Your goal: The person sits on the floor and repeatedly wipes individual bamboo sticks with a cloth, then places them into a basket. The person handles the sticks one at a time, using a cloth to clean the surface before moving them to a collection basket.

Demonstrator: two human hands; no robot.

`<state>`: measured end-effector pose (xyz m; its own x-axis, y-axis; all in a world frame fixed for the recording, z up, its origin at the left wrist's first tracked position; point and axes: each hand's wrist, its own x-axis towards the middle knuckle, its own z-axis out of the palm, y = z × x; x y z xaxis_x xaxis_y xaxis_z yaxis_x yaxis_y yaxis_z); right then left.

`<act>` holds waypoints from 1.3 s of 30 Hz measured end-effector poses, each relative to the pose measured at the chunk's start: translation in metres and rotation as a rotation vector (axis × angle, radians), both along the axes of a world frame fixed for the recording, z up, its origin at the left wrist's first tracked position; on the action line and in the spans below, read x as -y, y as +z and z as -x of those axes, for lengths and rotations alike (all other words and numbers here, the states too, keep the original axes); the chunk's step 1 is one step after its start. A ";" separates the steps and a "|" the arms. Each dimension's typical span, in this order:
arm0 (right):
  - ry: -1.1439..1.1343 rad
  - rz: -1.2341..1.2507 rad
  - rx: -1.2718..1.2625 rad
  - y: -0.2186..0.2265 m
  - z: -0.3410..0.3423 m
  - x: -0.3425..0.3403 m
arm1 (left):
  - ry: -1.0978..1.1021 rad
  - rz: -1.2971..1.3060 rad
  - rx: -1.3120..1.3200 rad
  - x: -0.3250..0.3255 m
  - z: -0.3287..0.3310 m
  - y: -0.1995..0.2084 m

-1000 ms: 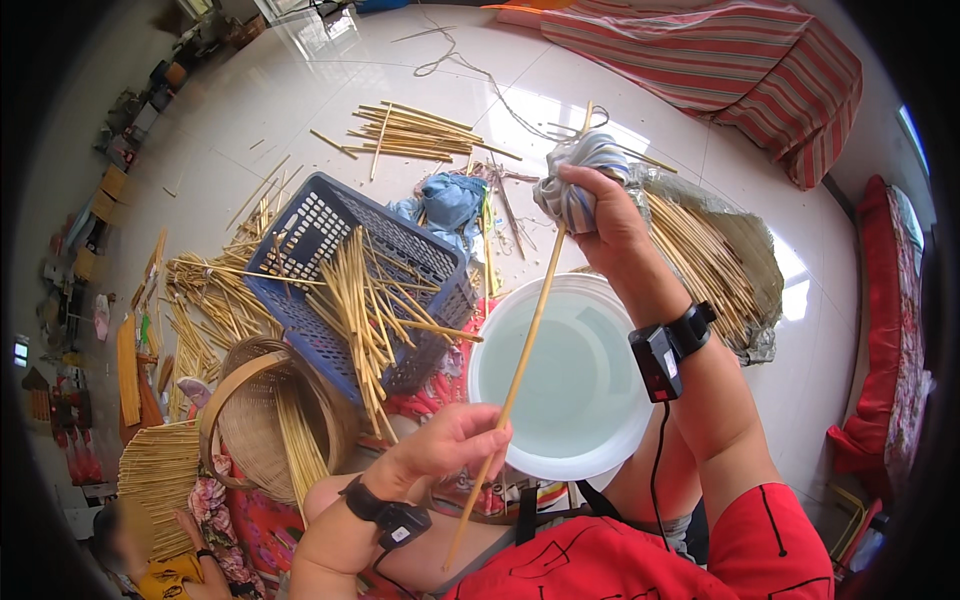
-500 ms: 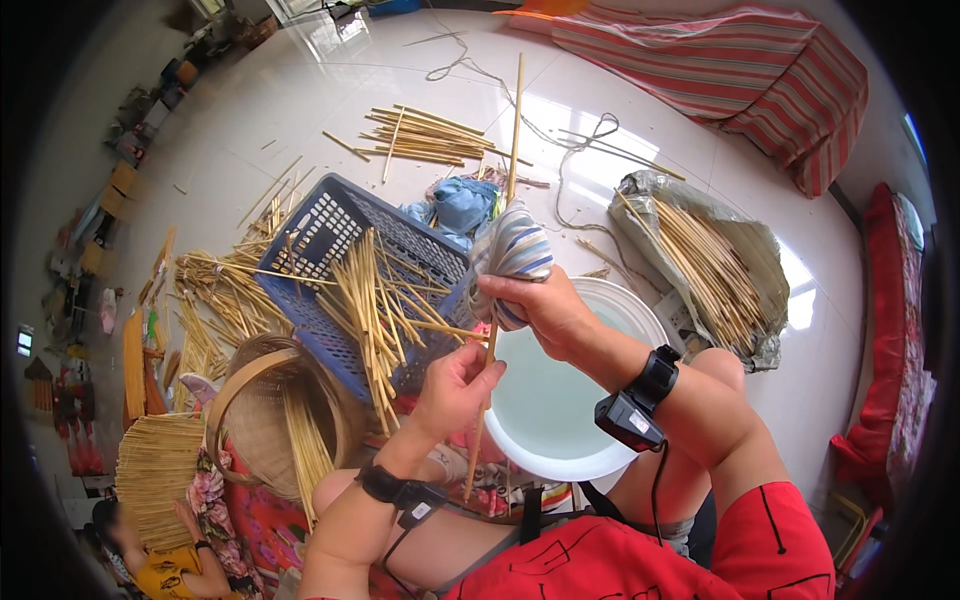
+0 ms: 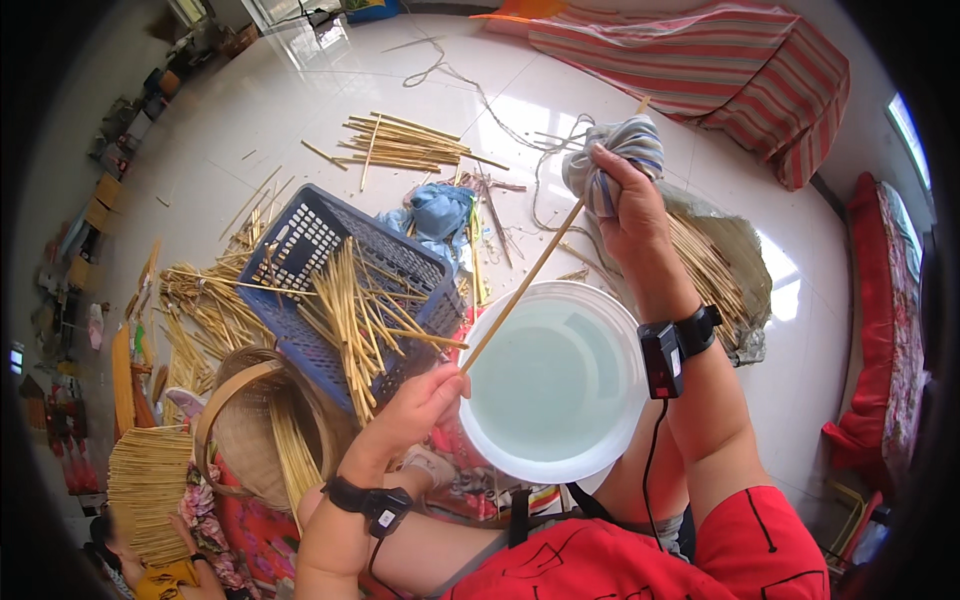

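Observation:
A long straw-coloured stalk [image 3: 528, 278] runs on a slant above a white tub [image 3: 545, 474] of clear water. My left hand [image 3: 425, 402] pinches the near end of the stalk, beside the tub's left rim. Farther off to the right, my right hand [image 3: 637, 215] is closed round a bunched, striped cloth [image 3: 632, 142] that wraps the stalk. A short tip of the stalk pokes out beyond the cloth. Left of the tub, a loose bundle of similar stalks [image 3: 345, 315] lies across a blue plastic crate [image 3: 302, 240].
A woven basket [image 3: 212, 418] with stalks stands left of my knee. Behind the crate are a blue cloth [image 3: 440, 212] and a pile of stalks [image 3: 410, 142]. A sack of stalks [image 3: 715, 270] lies at right. Another person [image 3: 165, 575] sits at the lower left.
My right hand and the cloth have slid along the stalk toward its far end, moving away and right. My left hand has shifted slightly left; the stalk has tilted from upright to slanting.

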<state>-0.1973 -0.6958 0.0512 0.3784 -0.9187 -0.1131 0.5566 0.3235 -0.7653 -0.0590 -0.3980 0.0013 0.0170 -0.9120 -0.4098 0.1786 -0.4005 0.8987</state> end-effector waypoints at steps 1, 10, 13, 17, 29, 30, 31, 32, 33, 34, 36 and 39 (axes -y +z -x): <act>-0.018 -0.012 0.002 0.002 0.001 0.001 | -0.001 -0.038 -0.047 -0.001 -0.003 0.002; 0.050 0.006 0.046 -0.001 -0.002 -0.004 | -0.020 -0.134 -0.083 -0.005 -0.018 0.001; 0.136 0.034 0.049 -0.010 -0.021 -0.029 | -0.064 -0.137 -0.259 -0.002 -0.010 0.003; 0.276 0.011 -0.023 -0.016 -0.032 -0.073 | -0.062 -0.134 -0.471 0.001 -0.003 0.007; 0.323 -0.095 -0.133 -0.029 -0.037 -0.060 | 0.014 -0.024 -0.346 0.006 0.003 0.023; 0.264 -0.097 -0.134 -0.032 -0.036 -0.050 | -0.003 -0.019 -0.305 0.003 -0.001 0.021; 0.237 -0.107 -0.135 -0.031 -0.031 -0.040 | -0.066 0.027 -0.265 0.000 -0.005 0.019; 0.210 -0.118 -0.135 -0.030 -0.027 -0.033 | -0.096 0.020 -0.255 -0.001 -0.009 0.017; 0.155 -0.112 -0.155 -0.032 -0.025 -0.026 | -0.126 0.014 -0.244 -0.003 -0.013 0.016; 0.139 -0.110 -0.172 -0.032 -0.026 -0.025 | -0.149 0.003 -0.232 -0.004 -0.015 0.015; 0.106 -0.107 -0.205 -0.030 -0.026 -0.024 | -0.108 0.003 -0.221 -0.004 -0.015 0.020; 0.086 -0.120 -0.219 -0.025 -0.024 -0.025 | -0.065 0.018 -0.206 -0.002 -0.016 0.026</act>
